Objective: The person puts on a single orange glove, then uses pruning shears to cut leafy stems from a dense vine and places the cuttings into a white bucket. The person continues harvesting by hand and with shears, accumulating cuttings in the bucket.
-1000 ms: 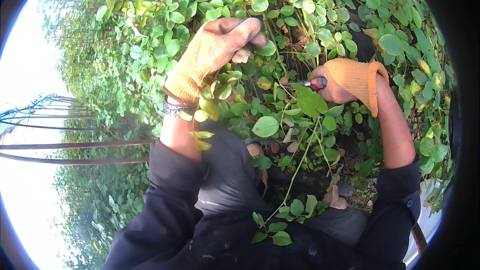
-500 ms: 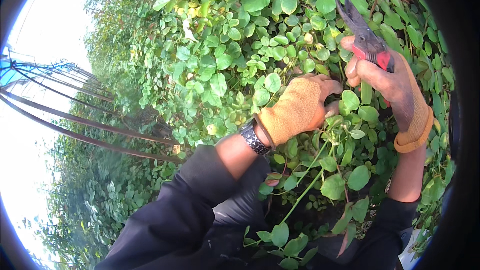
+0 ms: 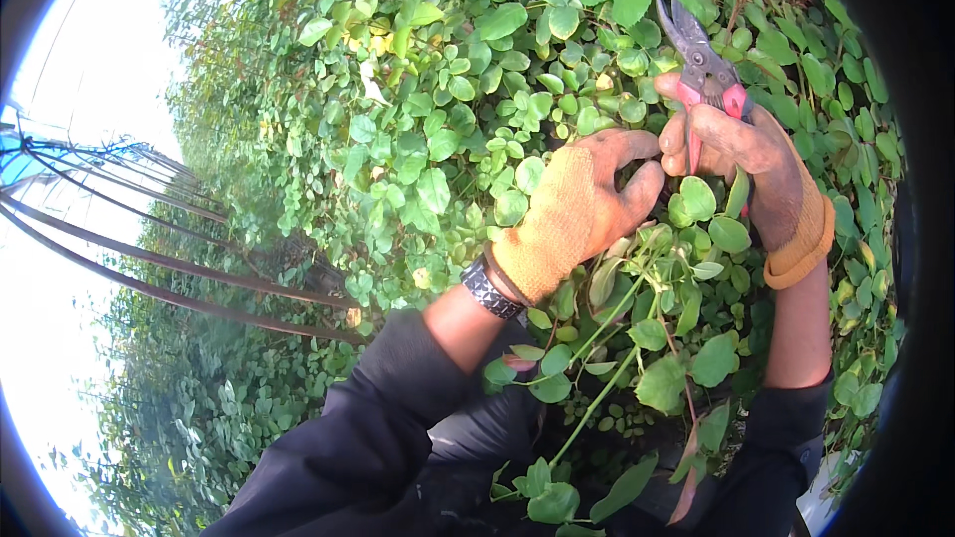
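My right hand, in an orange work glove, is wrapped round the red handles of a pair of pruning shears. The dark blades point up and away over the leaves, slightly parted. Close beside it, my left hand in a matching glove has its thumb and forefinger curved and apart, with nothing visible between them. Its fingertips almost meet the right hand's fingers. Just below both hands, long green leafy stems slant down toward me; whether they are cut or growing I cannot tell.
A dense leafy hedge fills the far side and the right. Curved metal bars reach in from the left toward the foliage. A patterned wristwatch sits on my left wrist. My dark sleeves and dark clothing lie at the lower edge.
My left hand has drawn up out of the leaves, its thumb and forefinger now in plain view. My right hand with the shears has shifted slightly left, closer to it.
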